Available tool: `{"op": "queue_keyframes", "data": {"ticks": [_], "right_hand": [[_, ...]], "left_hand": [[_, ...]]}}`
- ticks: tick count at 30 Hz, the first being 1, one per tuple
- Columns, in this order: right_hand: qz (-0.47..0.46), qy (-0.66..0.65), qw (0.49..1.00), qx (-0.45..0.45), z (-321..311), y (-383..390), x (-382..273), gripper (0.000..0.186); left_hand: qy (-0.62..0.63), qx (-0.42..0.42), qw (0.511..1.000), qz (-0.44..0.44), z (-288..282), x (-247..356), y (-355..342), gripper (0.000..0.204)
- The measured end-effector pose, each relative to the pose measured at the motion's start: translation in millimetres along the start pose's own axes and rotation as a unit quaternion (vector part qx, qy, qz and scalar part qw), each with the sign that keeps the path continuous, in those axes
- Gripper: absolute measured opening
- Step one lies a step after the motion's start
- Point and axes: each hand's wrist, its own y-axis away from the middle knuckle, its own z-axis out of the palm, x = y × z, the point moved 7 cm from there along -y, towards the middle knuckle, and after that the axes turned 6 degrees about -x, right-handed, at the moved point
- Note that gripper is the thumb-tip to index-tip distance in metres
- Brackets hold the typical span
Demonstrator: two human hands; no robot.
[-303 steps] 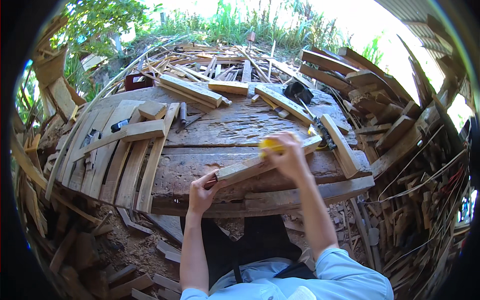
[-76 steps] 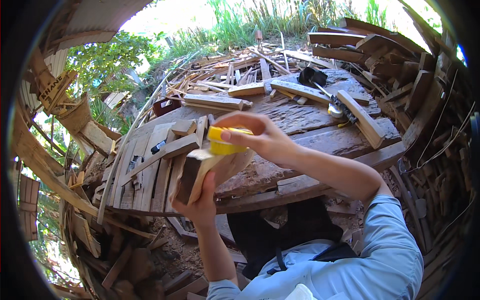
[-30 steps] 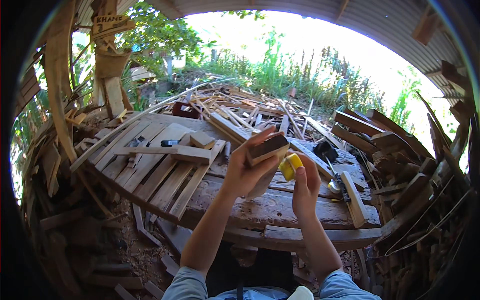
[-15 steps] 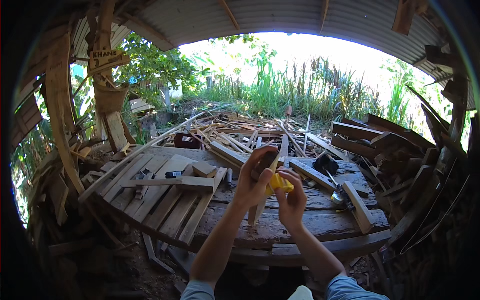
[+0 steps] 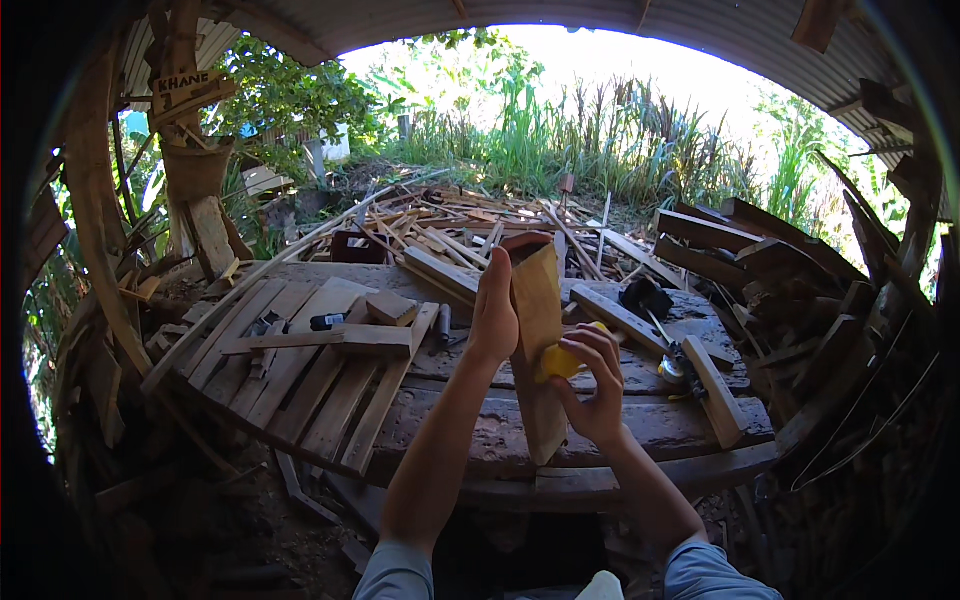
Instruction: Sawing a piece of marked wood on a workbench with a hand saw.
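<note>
My left hand (image 5: 495, 310) grips a wooden board (image 5: 535, 300) along its left edge near the top, fingers pointing up and partly hidden. The board stands nearly upright above the rough plank workbench (image 5: 430, 435); whether its lower end rests there I cannot tell. My right hand (image 5: 596, 385), fingers curled, holds a small yellow block-shaped tool (image 5: 558, 362) against the board's right side, lower down than my left hand.
Loose planks (image 5: 310, 365), a small black object (image 5: 328, 321) and a metal cylinder (image 5: 445, 322) lie left; a black item (image 5: 640, 298), tools (image 5: 675, 375) and wood pieces (image 5: 715, 395) right. Scrap piles (image 5: 480, 215) lie behind, stacked timber (image 5: 750, 250) right, wooden posts (image 5: 100, 250) left.
The board has turned from lying across my hands to nearly upright, showing its broad face. The yellow tool has moved from its upper part to lower on the right side. The view has tilted up.
</note>
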Motion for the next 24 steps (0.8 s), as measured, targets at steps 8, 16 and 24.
{"op": "queue_keyframes", "data": {"ticks": [8,16,24], "right_hand": [[-0.096,0.08,0.992,0.03,-28,-75,-24,0.041],[-0.027,0.032,0.995,0.086,-33,-36,-8,0.043],[0.088,-0.017,0.992,0.083,-26,36,24,0.042]], "left_hand": [[0.037,-0.081,0.996,-0.028,45,-18,-19,0.076],[-0.02,-0.062,0.998,-0.018,55,-8,-16,0.07],[-0.091,-0.095,0.991,0.019,72,5,-7,0.069]]}}
